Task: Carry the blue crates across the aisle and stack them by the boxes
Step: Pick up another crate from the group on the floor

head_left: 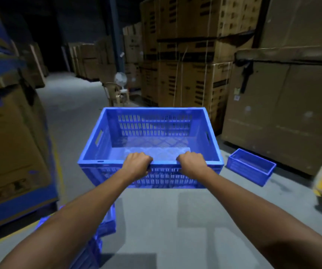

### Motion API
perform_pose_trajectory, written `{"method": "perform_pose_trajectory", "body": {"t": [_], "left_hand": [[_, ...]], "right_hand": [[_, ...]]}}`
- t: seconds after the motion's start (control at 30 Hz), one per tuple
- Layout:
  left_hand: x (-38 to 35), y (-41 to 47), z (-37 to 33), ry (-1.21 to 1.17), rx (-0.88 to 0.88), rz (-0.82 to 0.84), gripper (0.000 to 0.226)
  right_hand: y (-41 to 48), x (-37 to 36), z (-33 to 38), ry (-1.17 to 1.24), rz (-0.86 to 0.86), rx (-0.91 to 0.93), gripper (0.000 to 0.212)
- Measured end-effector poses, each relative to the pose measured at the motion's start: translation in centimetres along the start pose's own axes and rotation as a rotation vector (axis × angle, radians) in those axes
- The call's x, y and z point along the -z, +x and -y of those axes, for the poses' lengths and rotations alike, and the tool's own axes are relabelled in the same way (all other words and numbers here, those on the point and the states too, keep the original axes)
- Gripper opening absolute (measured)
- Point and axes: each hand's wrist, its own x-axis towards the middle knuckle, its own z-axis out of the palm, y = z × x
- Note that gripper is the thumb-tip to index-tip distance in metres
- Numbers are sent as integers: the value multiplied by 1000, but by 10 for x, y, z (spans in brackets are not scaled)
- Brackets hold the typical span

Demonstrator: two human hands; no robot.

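**Operator:** Take it from my left.

**Spotter:** Cardboard cartons (10, 133) stand along your left. Low under your left forearm there are more blue crates (105, 224). They're blurred, so I can't tell you how many.

**Operator:** And the one I'm carrying?

**Spotter:** The big blue crate (154, 125) is straight ahead of you, held clear of the floor (156, 220). Its long axis runs across you, left to right. Your left grip (137, 165) has its fingers curled over the near rim, left of the middle. Your right grip (192, 164) is wrapped over the same rim, right of the middle. Neither is spread, and both clasp the rim.

**Operator:** Where does it go?

**Spotter:** Ahead and to your right. A small blue crate (251, 166) sits on the floor just beside the tall boxes (284, 113). It lies to the right of your right grip, so that arm is the nearer one. I'd judge you need to swing the load rightward and lower it there. Mind that the small crate has a narrower footprint than yours.
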Motion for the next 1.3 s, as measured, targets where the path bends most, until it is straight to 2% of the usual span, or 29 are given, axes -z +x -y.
{"method": "perform_pose_trajectory", "body": {"t": [0.1, 0.27, 0.53, 0.8, 1.0, 1.3], "left_hand": [[6, 57, -5, 23, -9, -74, 21], [0, 154, 3, 18, -105, -147, 16], [-45, 344, 31, -29, -305, -142, 15], [-74, 538, 62, -100, -473, -54, 14], [-99, 644, 24, -186, -557, 2, 31], [-146, 817, -45, -232, -600, -17, 15]], "right_hand": [[27, 3, -34, 31, -107, -57, 19], [88, -1, -79, -19, -166, -130, 20], [239, -43, -154, -63, -191, -250, 15], [387, -66, -218, -47, -178, -389, 9], [452, -86, -270, -53, -157, -461, 12], [557, -132, -403, -87, -89, -510, 11]]}}
